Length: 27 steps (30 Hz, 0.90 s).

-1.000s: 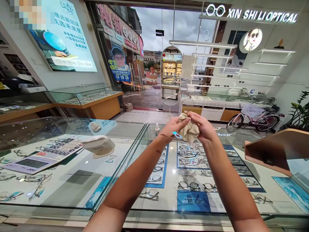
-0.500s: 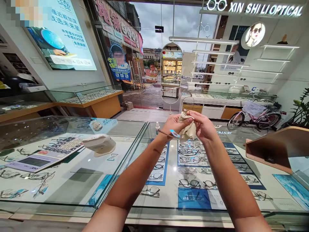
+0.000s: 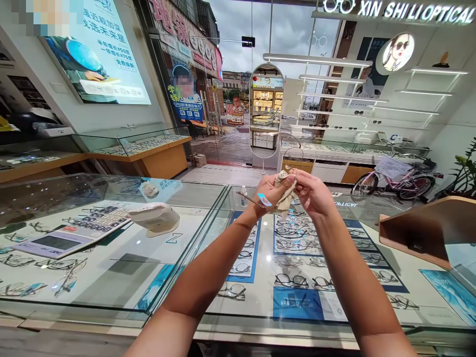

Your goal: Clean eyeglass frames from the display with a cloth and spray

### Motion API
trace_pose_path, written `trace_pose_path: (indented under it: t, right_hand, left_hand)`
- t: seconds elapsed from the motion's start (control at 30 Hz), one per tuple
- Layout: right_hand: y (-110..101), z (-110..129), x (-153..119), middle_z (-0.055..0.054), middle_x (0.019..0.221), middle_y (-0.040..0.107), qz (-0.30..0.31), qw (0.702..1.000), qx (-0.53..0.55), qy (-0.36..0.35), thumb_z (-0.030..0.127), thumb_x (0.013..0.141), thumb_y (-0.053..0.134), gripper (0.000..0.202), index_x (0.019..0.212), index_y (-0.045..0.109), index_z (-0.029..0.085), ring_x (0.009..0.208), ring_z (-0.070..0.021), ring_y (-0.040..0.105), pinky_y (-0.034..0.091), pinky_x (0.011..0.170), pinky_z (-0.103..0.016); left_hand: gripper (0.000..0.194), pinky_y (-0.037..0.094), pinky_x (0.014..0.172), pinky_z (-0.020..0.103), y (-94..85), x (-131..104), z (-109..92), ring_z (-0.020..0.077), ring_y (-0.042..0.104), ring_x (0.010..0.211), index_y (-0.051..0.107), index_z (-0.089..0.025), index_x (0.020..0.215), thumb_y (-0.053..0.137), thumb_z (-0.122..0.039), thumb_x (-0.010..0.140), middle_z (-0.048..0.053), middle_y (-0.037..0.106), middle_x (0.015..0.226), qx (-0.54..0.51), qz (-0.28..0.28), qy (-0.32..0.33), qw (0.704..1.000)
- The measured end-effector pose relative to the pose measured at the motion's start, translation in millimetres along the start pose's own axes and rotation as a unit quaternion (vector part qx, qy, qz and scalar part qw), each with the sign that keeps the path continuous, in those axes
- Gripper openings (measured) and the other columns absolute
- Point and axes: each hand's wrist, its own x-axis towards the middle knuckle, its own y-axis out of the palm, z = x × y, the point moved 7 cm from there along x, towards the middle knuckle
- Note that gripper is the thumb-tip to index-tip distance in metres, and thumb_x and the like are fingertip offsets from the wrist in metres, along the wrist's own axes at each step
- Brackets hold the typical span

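Observation:
Over the glass counter, my left hand [image 3: 270,189] is closed around a crumpled cream cleaning cloth [image 3: 285,201], which is folded over part of a pair of eyeglasses [image 3: 265,199]. One lens with a blue reflection and a thin temple stick out on the left, beside my wrist. My right hand [image 3: 315,192] pinches the thin frame at its other end, close against the cloth; a thin curved wire shows above the fingers. Most of the frame is hidden by cloth and fingers.
Below my arms, the glass display case [image 3: 223,238] holds rows of spectacles. A small spray bottle [image 3: 243,196] stands behind my left wrist. To the left are a calculator [image 3: 63,242] and a white device [image 3: 156,218]. At the right is a wooden-backed mirror or stand [image 3: 420,228].
The cloth has bunched up and shifted slightly left between my fingers, and the glasses have turned a little with my left hand. The view has shifted slightly.

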Motion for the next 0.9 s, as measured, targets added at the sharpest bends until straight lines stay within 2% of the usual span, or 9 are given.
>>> trace_pose_path:
  t: [0.17, 0.23, 0.3, 0.37, 0.47, 0.57, 0.73, 0.9]
  right_hand:
    - [1, -6, 4, -0.007, 0.095, 0.079, 0.008, 1.0, 0.009, 0.004, 0.048, 0.06, 0.098, 0.049, 0.097, 0.08, 0.023, 0.085, -0.0238, 0.07, 0.057, 0.073, -0.036]
    - [2, -6, 4, -0.007, 0.093, 0.078, 0.013, 1.0, 0.012, 0.002, 0.05, 0.06, 0.098, 0.049, 0.096, 0.079, 0.023, 0.091, -0.0267, 0.072, 0.059, 0.077, -0.038]
    - [3, -6, 4, -0.007, 0.092, 0.078, 0.009, 1.0, 0.017, 0.001, 0.049, 0.058, 0.099, 0.048, 0.093, 0.079, 0.023, 0.087, -0.025, 0.07, 0.058, 0.074, -0.037]
    - [3, -4, 2, -0.006, 0.091, 0.077, -0.001, 1.0, 0.021, -0.001, 0.046, 0.056, 0.098, 0.046, 0.091, 0.08, 0.022, 0.077, -0.0194, 0.065, 0.054, 0.068, -0.033]
    - [3, -2, -2, -0.004, 0.091, 0.076, -0.012, 1.0, 0.014, 0.0, 0.043, 0.055, 0.096, 0.043, 0.089, 0.082, 0.021, 0.063, -0.0107, 0.047, 0.043, 0.059, -0.029]
    - [5, -3, -7, -0.003, 0.088, 0.075, -0.013, 1.0, 0.005, 0.004, 0.043, 0.053, 0.095, 0.044, 0.087, 0.082, 0.02, 0.06, -0.0087, 0.038, 0.035, 0.057, -0.028]
    - [9, -4, -17, -0.004, 0.093, 0.078, -0.03, 1.0, 0.001, 0.008, 0.048, 0.052, 0.095, 0.047, 0.089, 0.081, 0.022, 0.058, -0.0086, 0.037, 0.03, 0.055, -0.029]
    - [7, 10, -37, -0.004, 0.101, 0.08, -0.043, 0.999, 0.011, 0.002, 0.046, 0.053, 0.095, 0.044, 0.089, 0.082, 0.024, 0.059, -0.0083, 0.036, 0.027, 0.054, -0.028]
  left_hand:
    - [0.066, 0.051, 0.071, 0.027, 4.2, 2, 9, 0.0164, 0.065, 0.077, 0.074, -0.013, 0.099, 0.084, -0.074, 0.076, 0.005, 0.073, 0.086, -0.069, 0.01, -0.03, 0.997]
    - [0.067, 0.052, 0.075, 0.027, 6.6, 2, 12, 0.0162, 0.066, 0.08, 0.073, -0.014, 0.107, 0.088, -0.07, 0.075, 0.006, 0.074, 0.091, -0.107, 0.016, -0.032, 0.994]
    - [0.068, 0.053, 0.076, 0.027, 7.5, 2, 13, 0.015, 0.065, 0.08, 0.072, -0.014, 0.109, 0.089, -0.069, 0.073, 0.005, 0.073, 0.091, -0.134, 0.009, -0.029, 0.991]
    - [0.068, 0.051, 0.072, 0.026, 6.0, 0, 12, 0.0135, 0.061, 0.076, 0.071, -0.014, 0.102, 0.087, -0.074, 0.073, 0.003, 0.07, 0.087, -0.134, -0.013, -0.02, 0.991]
    - [0.065, 0.045, 0.065, 0.026, 2.2, -5, 9, 0.0128, 0.054, 0.071, 0.067, -0.015, 0.086, 0.08, -0.078, 0.077, 0.002, 0.064, 0.079, -0.059, -0.042, -0.005, 0.997]
    - [0.068, 0.043, 0.064, 0.027, -1.1, -12, 9, 0.0131, 0.051, 0.069, 0.064, -0.016, 0.081, 0.076, -0.083, 0.078, 0.001, 0.061, 0.075, -0.01, -0.049, -0.012, 0.999]
    - [0.071, 0.039, 0.059, 0.027, -14.5, -38, 16, 0.0133, 0.048, 0.064, 0.061, -0.018, 0.078, 0.068, -0.088, 0.079, 0.001, 0.058, 0.071, 0.003, -0.061, -0.064, 0.996]
    - [0.07, 0.039, 0.06, 0.026, -43.5, -88, 28, 0.0126, 0.048, 0.062, 0.062, -0.017, 0.078, 0.073, -0.087, 0.076, 0.001, 0.06, 0.071, 0.029, -0.088, -0.119, 0.989]
